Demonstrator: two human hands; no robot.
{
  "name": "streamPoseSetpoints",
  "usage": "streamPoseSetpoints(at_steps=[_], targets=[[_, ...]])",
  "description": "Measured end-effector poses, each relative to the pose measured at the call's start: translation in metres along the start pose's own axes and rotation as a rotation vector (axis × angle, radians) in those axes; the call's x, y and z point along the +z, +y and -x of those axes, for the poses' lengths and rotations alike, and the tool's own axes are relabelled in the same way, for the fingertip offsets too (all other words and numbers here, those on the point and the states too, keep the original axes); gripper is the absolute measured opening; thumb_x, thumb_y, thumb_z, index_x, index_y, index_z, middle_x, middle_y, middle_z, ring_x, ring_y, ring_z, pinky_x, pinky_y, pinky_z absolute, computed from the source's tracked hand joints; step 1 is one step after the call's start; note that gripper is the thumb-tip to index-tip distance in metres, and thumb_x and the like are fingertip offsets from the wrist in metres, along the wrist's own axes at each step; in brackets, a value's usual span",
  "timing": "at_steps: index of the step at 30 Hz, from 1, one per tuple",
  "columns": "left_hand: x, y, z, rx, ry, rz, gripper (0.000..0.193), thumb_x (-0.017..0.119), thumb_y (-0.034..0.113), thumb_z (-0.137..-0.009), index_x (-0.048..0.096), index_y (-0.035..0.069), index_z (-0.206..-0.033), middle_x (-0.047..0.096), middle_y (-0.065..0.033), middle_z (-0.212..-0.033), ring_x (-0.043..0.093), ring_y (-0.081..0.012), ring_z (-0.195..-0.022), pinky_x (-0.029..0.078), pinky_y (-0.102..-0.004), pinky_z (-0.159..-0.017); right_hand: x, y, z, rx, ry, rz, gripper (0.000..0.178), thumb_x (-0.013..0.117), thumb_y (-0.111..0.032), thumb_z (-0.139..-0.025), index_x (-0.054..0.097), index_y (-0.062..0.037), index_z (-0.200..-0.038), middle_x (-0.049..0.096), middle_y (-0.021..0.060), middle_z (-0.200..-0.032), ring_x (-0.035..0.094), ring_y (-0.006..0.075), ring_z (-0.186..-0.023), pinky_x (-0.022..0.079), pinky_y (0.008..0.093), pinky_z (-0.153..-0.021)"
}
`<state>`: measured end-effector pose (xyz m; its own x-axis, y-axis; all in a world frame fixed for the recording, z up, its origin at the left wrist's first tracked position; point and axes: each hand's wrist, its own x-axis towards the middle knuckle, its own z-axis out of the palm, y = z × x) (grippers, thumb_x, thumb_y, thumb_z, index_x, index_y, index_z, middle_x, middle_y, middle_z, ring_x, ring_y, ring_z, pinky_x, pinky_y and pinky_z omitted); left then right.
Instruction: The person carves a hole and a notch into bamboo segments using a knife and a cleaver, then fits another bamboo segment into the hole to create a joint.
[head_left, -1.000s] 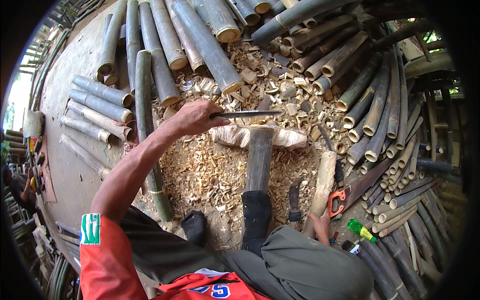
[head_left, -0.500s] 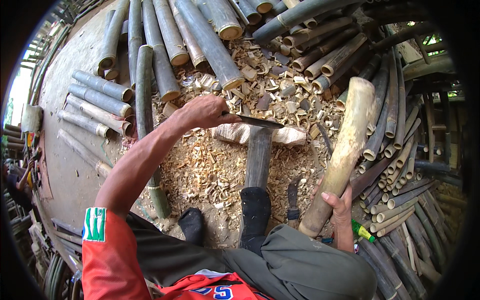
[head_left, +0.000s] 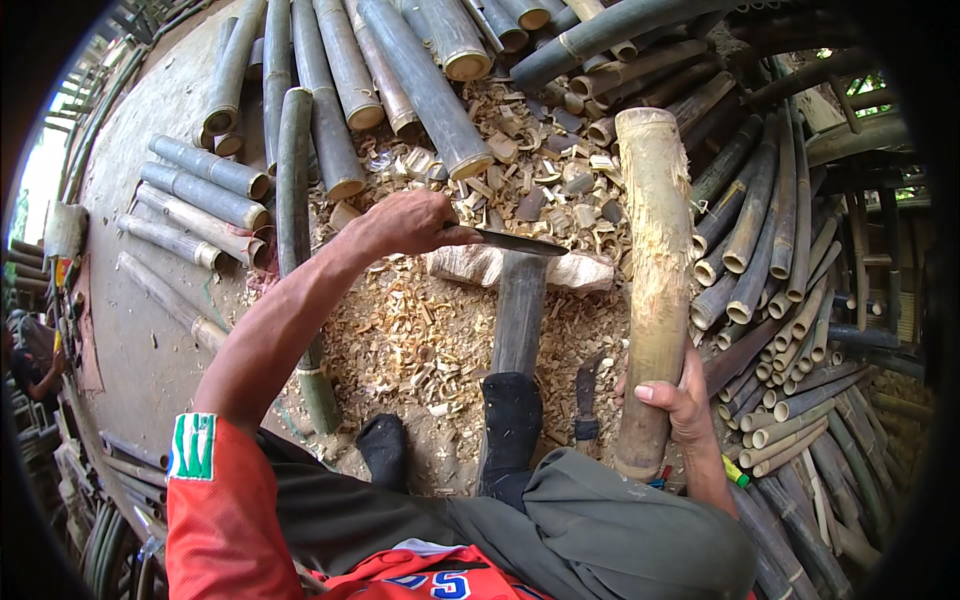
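Note:
My left hand (head_left: 412,224) is closed round the handle of a machete (head_left: 522,244). Its dark blade lies across the top end of a grey bamboo post (head_left: 518,320), just at a pale, rough-cut wooden block (head_left: 465,264). At the right, my right hand (head_left: 678,398) grips the lower part of a thick bamboo pole (head_left: 657,260). The pole stands nearly upright, its outer skin pared to a pale, frayed surface along the upper part. My fingers behind it are partly hidden. A second blade with a handle (head_left: 588,405) lies on the ground left of the pole.
Bamboo shavings (head_left: 400,330) and chips cover the ground between my feet and the stacks. Thick grey bamboo lengths (head_left: 425,95) lie at the far side, and thinner poles (head_left: 790,400) are piled at the right. My sock-covered foot (head_left: 510,420) rests against the post.
The bamboo pole in my right hand has swung left at its top, from a rightward lean to nearly upright. My left hand and the machete have hardly moved.

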<state>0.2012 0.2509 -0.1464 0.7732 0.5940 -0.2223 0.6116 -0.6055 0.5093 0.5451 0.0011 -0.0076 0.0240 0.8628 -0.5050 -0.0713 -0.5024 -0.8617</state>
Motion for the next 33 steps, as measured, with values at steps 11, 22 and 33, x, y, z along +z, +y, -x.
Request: streamPoseSetpoints(at_steps=[11,22,33], targets=[[0.001,0.001,0.002,-0.022,-0.004,0.002,0.074,0.060,0.068,-0.101,0.066,0.004,-0.064,0.055,-0.0098,-0.052,0.056,-0.0260,-0.047,0.048,-0.0453,-0.049,0.002,-0.005,0.000,0.013,0.083,0.047,0.090,0.079,-0.027,-0.068,0.042,0.0049,-0.143,0.064,0.0158,-0.100,0.073,0.0272,-0.083,0.065,0.0431,-0.073],[-0.001,0.001,0.005,-0.026,0.002,-0.026,0.071,0.060,0.065,-0.102,0.068,0.003,-0.068,0.058,-0.0135,-0.055,0.060,-0.0306,-0.051,0.050,-0.0478,-0.052,0.004,-0.015,-0.003,-0.033,0.040,0.072,0.092,0.080,-0.026,-0.069,0.040,0.0036,-0.146,0.063,0.0153,-0.101,0.073,0.0266,-0.082,0.065,0.0419,-0.074],[0.002,0.010,0.016,-0.137,-0.030,-0.159,0.060,0.064,0.063,-0.100,0.075,0.008,-0.078,0.056,-0.0033,-0.052,0.055,-0.0183,-0.044,0.044,-0.0398,-0.042,0.003,-0.131,0.002,-0.224,0.112,0.340,0.099,0.082,-0.029,-0.071,0.040,0.0050,-0.155,0.060,0.0170,-0.132,0.066,0.0253,-0.111,0.056,0.0362,-0.098]])
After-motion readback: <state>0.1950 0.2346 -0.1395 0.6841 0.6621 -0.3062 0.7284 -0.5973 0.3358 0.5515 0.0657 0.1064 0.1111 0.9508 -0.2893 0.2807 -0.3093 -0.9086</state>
